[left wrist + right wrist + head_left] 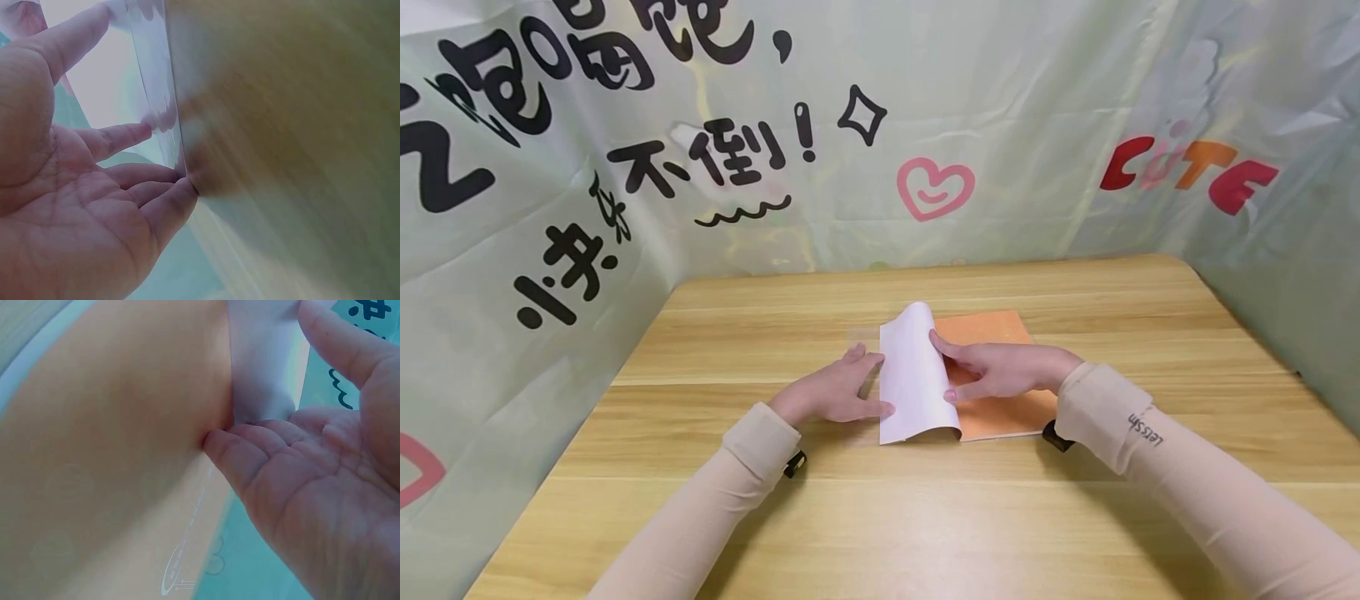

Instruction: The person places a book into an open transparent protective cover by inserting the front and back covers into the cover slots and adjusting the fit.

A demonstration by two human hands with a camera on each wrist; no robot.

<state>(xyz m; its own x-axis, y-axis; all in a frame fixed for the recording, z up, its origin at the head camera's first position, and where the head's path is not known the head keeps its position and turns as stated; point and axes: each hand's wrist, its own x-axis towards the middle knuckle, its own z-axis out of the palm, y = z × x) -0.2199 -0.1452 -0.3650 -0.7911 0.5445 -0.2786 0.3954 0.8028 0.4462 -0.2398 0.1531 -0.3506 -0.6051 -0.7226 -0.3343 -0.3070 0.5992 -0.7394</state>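
An orange booklet [992, 329] lies on the table, with a white sheet [913, 375] bent over its left part and bulging upward. Along the sheet's left edge runs a clear plastic flap [159, 81]. My left hand [838, 387] touches this left side with spread fingers, its thumb on the white sheet and its other fingertips at the plastic edge in the left wrist view. From the right, my right hand [1003, 371] presses the curved side of the sheet with thumb and fingertips. In the right wrist view, its lower fingertips [219, 440] rest against the orange surface.
The wooden table [880, 517] has its back edge close to a hanging pale cloth [1037, 92] printed with black characters, a pink heart and coloured letters. A dark band [793, 463] sits at the left wrist, another dark device [1057, 435] at the right.
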